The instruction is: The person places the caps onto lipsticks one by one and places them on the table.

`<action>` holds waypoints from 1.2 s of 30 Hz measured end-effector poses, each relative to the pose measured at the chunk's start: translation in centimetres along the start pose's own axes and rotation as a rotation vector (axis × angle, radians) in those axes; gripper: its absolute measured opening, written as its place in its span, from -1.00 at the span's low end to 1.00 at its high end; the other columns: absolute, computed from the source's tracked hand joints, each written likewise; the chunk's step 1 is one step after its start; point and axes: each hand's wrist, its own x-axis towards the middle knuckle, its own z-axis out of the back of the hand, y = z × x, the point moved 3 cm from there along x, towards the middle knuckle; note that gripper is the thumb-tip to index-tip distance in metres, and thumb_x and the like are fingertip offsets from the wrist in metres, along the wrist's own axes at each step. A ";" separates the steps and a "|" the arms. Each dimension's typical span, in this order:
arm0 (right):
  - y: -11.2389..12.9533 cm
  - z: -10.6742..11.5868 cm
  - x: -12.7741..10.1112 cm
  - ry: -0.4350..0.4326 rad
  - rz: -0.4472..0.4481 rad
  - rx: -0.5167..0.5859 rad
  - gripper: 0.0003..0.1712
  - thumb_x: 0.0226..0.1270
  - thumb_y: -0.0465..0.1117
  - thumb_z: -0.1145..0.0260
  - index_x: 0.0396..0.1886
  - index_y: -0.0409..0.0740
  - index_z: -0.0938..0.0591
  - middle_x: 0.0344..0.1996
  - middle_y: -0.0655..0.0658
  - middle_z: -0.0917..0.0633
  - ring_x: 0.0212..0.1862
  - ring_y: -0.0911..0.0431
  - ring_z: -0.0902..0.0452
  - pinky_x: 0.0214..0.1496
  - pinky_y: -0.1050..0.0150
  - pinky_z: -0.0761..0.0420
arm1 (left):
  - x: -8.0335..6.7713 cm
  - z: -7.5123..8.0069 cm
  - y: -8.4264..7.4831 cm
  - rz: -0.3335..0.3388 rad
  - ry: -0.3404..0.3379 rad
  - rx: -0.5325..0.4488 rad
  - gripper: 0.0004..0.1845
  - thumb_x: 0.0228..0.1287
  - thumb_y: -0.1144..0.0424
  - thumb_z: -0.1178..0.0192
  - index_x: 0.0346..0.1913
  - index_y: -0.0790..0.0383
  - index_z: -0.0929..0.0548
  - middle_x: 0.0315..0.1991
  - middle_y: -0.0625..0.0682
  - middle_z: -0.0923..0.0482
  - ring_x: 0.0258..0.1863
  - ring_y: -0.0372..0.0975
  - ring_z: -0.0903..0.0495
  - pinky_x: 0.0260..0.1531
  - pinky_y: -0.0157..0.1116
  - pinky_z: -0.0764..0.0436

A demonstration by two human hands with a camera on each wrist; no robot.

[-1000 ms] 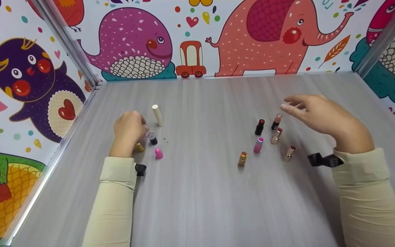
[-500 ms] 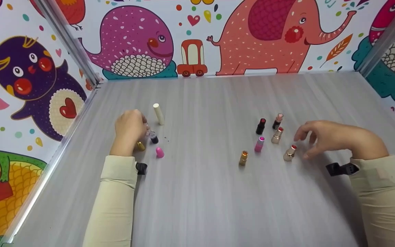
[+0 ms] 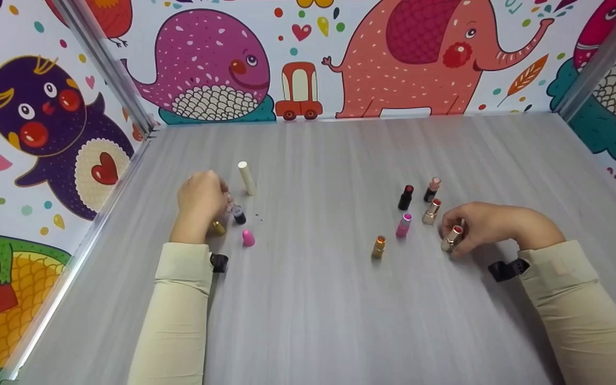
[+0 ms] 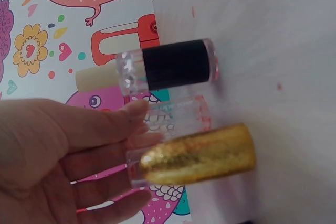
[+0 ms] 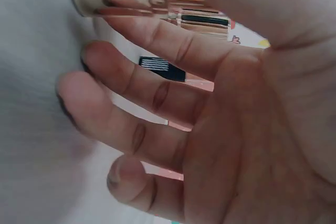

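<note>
My left hand pinches a clear cap between thumb and fingers on the left side of the table. Beside it stand a black cap with a clear end and a shiny gold cap. A pink cap and a cream tube stand to the right of that hand. On the right side, thumb and forefinger of my right hand grip an uncapped gold lipstick with a red tip; it is upright on the table. In the right wrist view the other fingers spread apart.
Several more uncapped lipsticks stand left of the right hand: a rose-gold one, a pale pink-tipped one, a black one, a pink one and an orange-tipped gold one. Printed panels wall the table.
My right hand has come down from behind the lipsticks to the front gold lipstick, and its thumb and forefinger have closed round it. The left hand stays where it was.
</note>
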 end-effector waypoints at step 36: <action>-0.4 3.4 -3.2 -0.216 -0.029 -0.027 -0.76 0.25 -0.34 -0.54 -0.31 -0.08 -0.60 -0.41 0.02 -0.62 -0.30 0.11 -0.53 -0.29 0.31 -0.57 | -0.3 -0.1 -0.3 0.026 0.015 -0.002 -0.79 0.42 0.33 -0.38 -0.01 0.40 -0.80 -0.05 0.31 -0.75 -0.06 0.16 -0.64 0.07 0.14 -0.61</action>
